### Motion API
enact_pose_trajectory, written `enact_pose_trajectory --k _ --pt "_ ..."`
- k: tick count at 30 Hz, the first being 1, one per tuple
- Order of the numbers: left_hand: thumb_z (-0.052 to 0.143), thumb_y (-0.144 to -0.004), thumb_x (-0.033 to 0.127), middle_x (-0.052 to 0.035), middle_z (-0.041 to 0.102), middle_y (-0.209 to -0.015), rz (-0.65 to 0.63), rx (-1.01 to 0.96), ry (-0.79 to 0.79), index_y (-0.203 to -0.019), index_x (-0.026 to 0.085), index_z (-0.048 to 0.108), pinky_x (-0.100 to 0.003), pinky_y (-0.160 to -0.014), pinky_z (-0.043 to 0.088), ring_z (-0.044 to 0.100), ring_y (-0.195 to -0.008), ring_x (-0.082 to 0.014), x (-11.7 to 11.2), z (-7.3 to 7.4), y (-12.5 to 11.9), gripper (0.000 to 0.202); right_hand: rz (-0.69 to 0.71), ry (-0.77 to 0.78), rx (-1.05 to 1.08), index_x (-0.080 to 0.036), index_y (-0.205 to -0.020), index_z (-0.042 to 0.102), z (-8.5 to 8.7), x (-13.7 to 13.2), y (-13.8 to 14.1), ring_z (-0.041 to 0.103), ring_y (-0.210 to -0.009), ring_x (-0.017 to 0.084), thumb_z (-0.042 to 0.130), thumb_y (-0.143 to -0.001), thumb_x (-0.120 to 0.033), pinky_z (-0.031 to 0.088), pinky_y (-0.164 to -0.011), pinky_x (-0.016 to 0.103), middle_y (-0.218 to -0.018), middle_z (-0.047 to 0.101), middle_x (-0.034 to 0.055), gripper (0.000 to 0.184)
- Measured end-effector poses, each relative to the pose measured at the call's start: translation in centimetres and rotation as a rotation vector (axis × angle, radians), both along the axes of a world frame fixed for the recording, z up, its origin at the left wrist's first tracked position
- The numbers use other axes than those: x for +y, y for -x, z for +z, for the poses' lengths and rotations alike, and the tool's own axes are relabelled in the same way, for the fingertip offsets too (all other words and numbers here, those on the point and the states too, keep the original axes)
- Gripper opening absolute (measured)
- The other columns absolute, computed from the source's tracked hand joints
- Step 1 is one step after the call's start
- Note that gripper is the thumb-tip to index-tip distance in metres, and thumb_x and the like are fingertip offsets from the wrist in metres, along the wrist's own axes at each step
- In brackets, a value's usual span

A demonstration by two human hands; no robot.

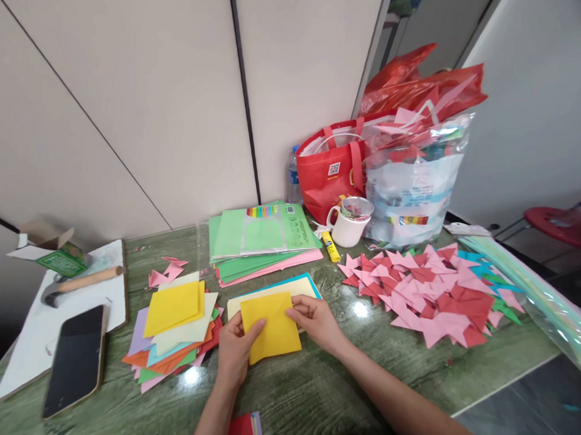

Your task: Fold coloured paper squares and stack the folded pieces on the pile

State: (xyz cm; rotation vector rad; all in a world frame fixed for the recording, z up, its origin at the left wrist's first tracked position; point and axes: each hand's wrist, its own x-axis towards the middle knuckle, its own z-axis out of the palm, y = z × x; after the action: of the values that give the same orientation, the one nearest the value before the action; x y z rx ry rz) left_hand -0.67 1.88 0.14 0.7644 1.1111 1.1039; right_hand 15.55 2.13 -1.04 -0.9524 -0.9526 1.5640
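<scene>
A square sheet of yellow paper (271, 325) is held up between my two hands over the table's middle. My left hand (236, 350) grips its left edge, with the thumb lying across the front. At the upper right corner, my right hand (315, 317) pinches the sheet between thumb and fingers. Behind the sheet lie cream and blue papers (304, 287), partly covered by it. To the left of my left hand is a loose stack of coloured paper squares (174, 324), topped by yellow ones.
Folded pink and red paper pieces (421, 288) pile up at right. Green paper packs (262, 232), a glue stick (330, 246), a white mug (349, 224) and a red bag (329, 170) stand behind. A phone (76, 358) and a hammer (82, 283) lie at left.
</scene>
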Motion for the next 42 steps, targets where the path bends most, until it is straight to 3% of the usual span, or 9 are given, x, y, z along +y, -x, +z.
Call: enact_pose_trajectory --k 12,33,42 --pt "0.072 -0.057 0.023 -0.009 0.07 -0.079 -0.011 -0.018 0.009 -0.091 0.012 0.06 -0.032 -0.062 0.053 0.065 -0.068 -0.0229 0.1 -0.3 0.2 0.037 -0.01 -0.008 -0.008 -0.016 -0.083 0.061 -0.3 0.0 -0.1 0.064 -0.06 0.016 0.066 -0.064 -0.04 0.05 -0.059 0.028 -0.067 0.068 0.0011 0.031" --pt "0.074 -0.052 0.024 -0.0078 0.071 -0.075 0.043 0.0 0.008 -0.086 0.012 0.062 -0.031 -0.059 0.052 0.065 -0.064 -0.0226 -0.1 0.6 -0.4 0.038 0.039 -0.004 -0.049 -0.016 -0.085 0.062 0.1 0.0 -0.3 0.064 -0.063 0.018 0.064 -0.063 -0.045 0.051 -0.063 0.032 -0.07 0.069 0.0021 0.036" --pt "0.072 -0.057 0.024 -0.0071 0.071 -0.079 0.0 -0.017 0.003 -0.089 0.014 0.062 -0.032 -0.062 0.053 0.066 -0.068 -0.0225 0.1 -0.5 0.2 0.036 0.016 -0.008 -0.015 -0.02 -0.088 0.052 0.2 0.2 -0.3 0.063 -0.061 0.015 0.065 -0.064 -0.04 0.05 -0.06 0.029 -0.066 0.066 -0.0017 0.035"
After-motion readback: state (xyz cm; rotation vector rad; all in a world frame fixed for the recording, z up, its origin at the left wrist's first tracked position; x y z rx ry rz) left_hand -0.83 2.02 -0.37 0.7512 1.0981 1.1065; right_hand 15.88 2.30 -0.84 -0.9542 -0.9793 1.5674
